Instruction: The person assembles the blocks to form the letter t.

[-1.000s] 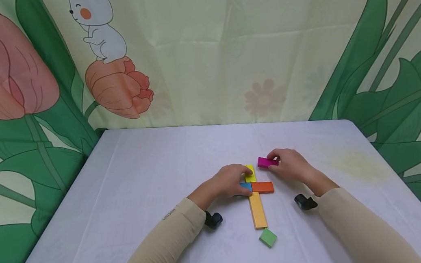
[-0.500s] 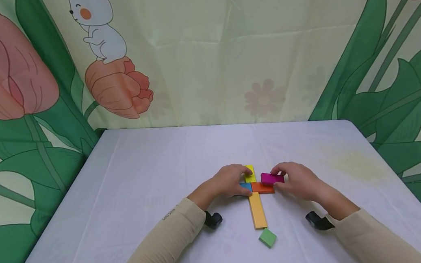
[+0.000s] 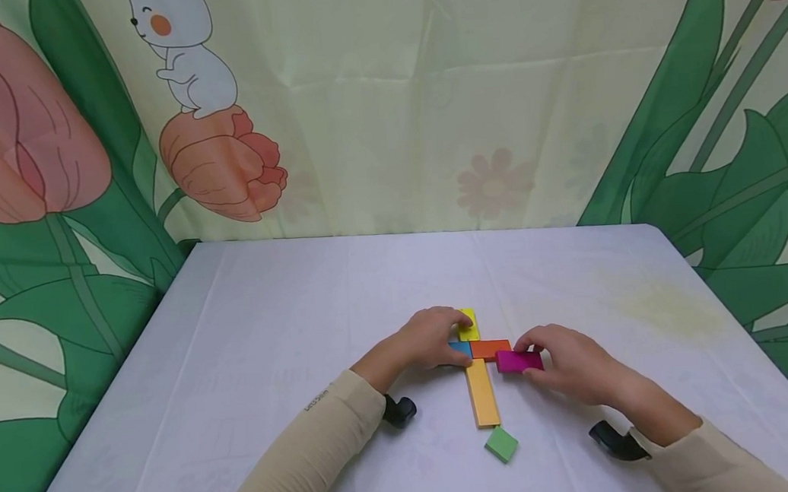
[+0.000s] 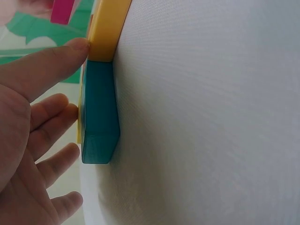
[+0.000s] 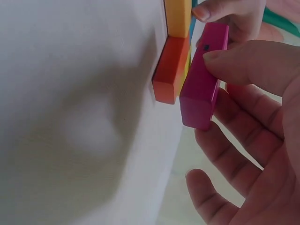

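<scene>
My right hand (image 3: 574,363) pinches a magenta rectangular block (image 3: 519,361) between thumb and fingers. In the right wrist view the magenta block (image 5: 202,84) is held off the table, over a red-orange block (image 5: 168,70) and apart from it. My left hand (image 3: 431,339) rests at the joined blocks: its thumb touches where a blue block (image 3: 461,347) meets a long light-orange block (image 3: 483,394), and a forefinger lies on a yellow block (image 3: 469,334). The left wrist view shows the blue block (image 4: 101,108) lying flat beside the fingers. The hand partly hides the blue block.
A green square block (image 3: 501,445) lies turned at the near end of the light-orange block. All of it is on a table with a white cloth (image 3: 288,307). Behind the far edge hangs a printed curtain (image 3: 385,124).
My right hand has brought the magenta block toward me, from beyond the red-orange block, across it, to its near right side. The left hand has stayed in place.
</scene>
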Action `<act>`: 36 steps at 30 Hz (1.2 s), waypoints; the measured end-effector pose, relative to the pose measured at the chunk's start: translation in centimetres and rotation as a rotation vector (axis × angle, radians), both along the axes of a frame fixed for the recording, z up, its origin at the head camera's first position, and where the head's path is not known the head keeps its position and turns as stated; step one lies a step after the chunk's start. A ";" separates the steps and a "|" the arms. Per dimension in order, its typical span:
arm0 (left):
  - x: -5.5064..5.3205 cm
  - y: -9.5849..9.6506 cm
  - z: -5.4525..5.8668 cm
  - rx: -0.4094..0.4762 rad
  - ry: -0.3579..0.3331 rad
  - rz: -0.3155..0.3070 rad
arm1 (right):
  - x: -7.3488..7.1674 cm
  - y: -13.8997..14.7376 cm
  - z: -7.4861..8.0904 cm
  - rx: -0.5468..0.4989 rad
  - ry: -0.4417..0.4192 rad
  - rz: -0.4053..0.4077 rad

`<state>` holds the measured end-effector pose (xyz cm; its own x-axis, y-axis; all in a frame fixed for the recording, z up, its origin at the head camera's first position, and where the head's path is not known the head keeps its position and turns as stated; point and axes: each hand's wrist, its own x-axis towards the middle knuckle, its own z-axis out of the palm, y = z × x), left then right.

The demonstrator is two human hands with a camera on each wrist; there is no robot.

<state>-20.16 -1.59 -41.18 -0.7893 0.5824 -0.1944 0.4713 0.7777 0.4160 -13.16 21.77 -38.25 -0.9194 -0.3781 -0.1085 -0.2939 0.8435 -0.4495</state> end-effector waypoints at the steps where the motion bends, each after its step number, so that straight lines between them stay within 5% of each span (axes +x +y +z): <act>1: 0.0 0.0 0.0 0.001 -0.001 -0.001 | 0.2 0.0 0.0 0.005 -0.003 -0.004; 36: -0.2 0.1 -0.1 -0.027 -0.004 0.010 | 4.7 0.7 -2.3 0.066 -0.116 -0.039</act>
<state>-20.32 -1.44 -41.31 -0.7940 0.5692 -0.2133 0.4621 0.7933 0.3964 -8.46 22.45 -40.58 -0.9130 -0.3312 -0.2382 -0.2101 0.8822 -0.4214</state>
